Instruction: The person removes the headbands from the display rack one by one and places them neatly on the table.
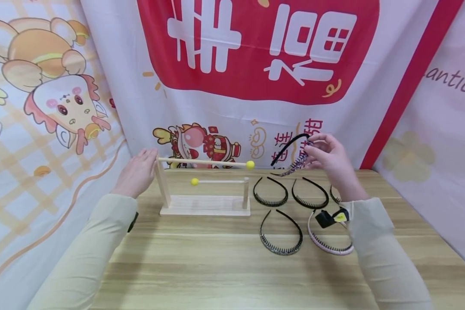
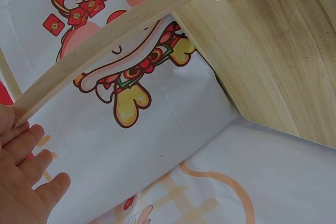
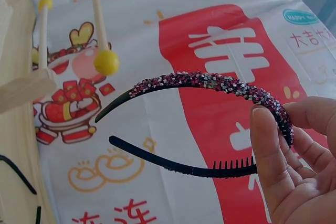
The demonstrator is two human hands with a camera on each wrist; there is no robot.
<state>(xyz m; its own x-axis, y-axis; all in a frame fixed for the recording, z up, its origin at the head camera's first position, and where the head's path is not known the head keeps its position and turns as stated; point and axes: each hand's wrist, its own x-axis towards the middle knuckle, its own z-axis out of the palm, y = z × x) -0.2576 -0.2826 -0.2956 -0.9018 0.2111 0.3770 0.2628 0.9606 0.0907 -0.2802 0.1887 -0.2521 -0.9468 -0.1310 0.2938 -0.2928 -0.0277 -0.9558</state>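
A light wooden stand [image 1: 205, 206] has two posts, each with a rod tipped by a yellow ball. My left hand [image 1: 137, 172] holds the top of its taller left post [image 1: 162, 183]; in the left wrist view the fingers [image 2: 32, 139] are at the post's end. My right hand [image 1: 327, 157] pinches a black toothed headband [image 3: 210, 81] covered in pink and silver glitter stones. It is raised above the table, right of the longer rod's yellow ball [image 1: 250, 164], its two ends pointing toward the stand.
Several headbands lie on the wooden table [image 1: 201, 267] right of the stand: dark ones [image 1: 271, 202] behind, a silvery one [image 1: 281, 250] and a pale pink one [image 1: 329, 249] nearer. Printed cloth [image 1: 255, 94] hangs behind the table and at both sides.
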